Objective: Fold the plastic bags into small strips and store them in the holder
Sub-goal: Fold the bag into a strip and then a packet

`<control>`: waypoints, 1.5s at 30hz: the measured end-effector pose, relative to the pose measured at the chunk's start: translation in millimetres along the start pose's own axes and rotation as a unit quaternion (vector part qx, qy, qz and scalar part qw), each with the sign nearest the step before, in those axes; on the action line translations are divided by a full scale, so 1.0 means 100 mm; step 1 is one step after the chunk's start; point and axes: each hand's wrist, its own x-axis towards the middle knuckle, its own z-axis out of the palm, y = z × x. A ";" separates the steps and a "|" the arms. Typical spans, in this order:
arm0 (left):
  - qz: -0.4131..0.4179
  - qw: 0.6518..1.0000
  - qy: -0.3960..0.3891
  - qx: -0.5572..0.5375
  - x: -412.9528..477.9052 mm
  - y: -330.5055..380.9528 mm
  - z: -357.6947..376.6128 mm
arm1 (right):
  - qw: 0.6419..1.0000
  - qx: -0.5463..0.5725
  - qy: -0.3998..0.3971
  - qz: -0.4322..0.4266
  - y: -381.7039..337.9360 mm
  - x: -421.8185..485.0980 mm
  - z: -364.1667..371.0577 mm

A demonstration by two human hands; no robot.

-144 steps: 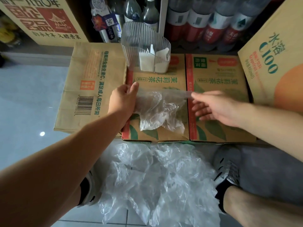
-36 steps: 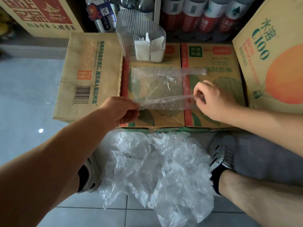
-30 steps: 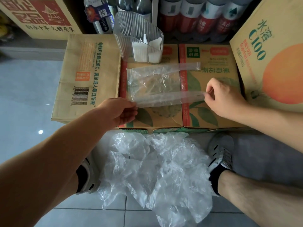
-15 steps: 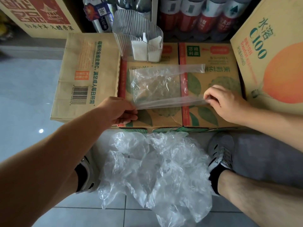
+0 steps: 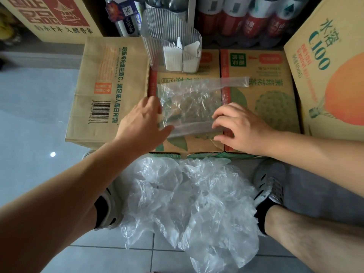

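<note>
Clear plastic bag (image 5: 189,103) lying flat on the jasmine-tea carton (image 5: 275,99), first lengthwise fold in hand.
Steadies the bag's left edge with the left hand (image 5: 141,123), fingers straight and released; pinches the turned-up near band with the curled fingers and thumb of the right hand (image 5: 242,127). Calls next, most likely, for turning that band over again toward the far side and creasing it down to a narrow strip, then tucking it into the ribbed clear holder (image 5: 155,32) behind, beside the white folded strips (image 5: 173,58). Differs from half a second earlier: no longer stretches the near edge between two pinches, having opened the left hand and slid the right inward. Leaves the pile of loose bags (image 5: 189,196) on the floor.
</note>
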 end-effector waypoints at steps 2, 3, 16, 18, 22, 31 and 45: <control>0.131 0.991 -0.013 -0.010 0.00 -0.05 0.06 | 1.000 0.017 -0.011 0.010 -0.03 0.06 0.05; 0.176 0.984 -0.035 -0.011 0.00 -0.09 0.11 | 1.000 0.018 -0.017 0.012 -0.04 0.07 0.07; 0.236 0.972 -0.006 0.001 0.07 -0.21 0.31 | 0.999 0.024 -0.011 0.028 0.03 0.22 0.11; 0.234 0.972 -0.003 -0.009 0.06 -0.20 0.31 | 0.998 0.036 -0.022 0.041 0.04 0.25 0.08; 0.235 0.972 0.004 -0.011 0.08 -0.18 0.28 | 0.997 0.015 -0.055 0.044 0.03 0.26 0.06; 0.220 0.975 0.029 -0.025 0.06 -0.14 0.25 | 1.000 -0.007 -0.007 0.009 -0.07 0.29 0.07; -0.008 0.981 -0.048 -0.185 0.37 -0.01 0.13 | 0.995 0.046 -0.041 0.075 0.09 0.57 -0.16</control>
